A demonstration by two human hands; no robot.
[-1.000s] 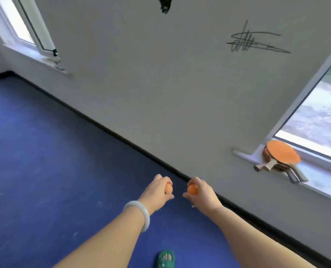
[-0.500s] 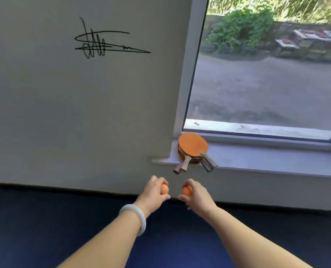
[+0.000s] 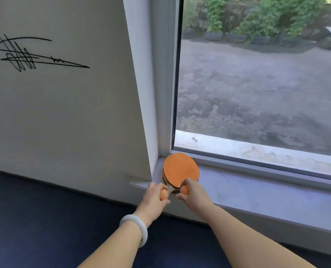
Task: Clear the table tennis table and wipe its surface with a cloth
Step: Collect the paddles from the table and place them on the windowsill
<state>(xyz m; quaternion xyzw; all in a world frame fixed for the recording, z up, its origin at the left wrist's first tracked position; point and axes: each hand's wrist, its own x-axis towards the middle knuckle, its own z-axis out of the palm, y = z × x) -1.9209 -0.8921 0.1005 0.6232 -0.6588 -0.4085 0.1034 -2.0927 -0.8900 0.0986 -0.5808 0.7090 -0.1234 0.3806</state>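
A stack of table tennis paddles (image 3: 180, 169) with an orange rubber face on top lies on the grey windowsill (image 3: 257, 192), in the corner by the window frame. My left hand (image 3: 154, 196) grips an orange ball (image 3: 163, 194) just left of the paddle handles. My right hand (image 3: 193, 194) holds a second orange ball (image 3: 184, 190) right at the near edge of the top paddle. Both hands reach over the sill's left end. The table tennis table and a cloth are out of view.
A white wall with a black scribble (image 3: 25, 55) fills the left. The dark blue floor (image 3: 45, 219) runs below. A large window (image 3: 257, 84) looks onto a yard. A white bangle (image 3: 136, 229) sits on my left wrist.
I have come closer to the window. Both hands, each still holding a ball, have moved forward from above the floor to the paddles on the sill.
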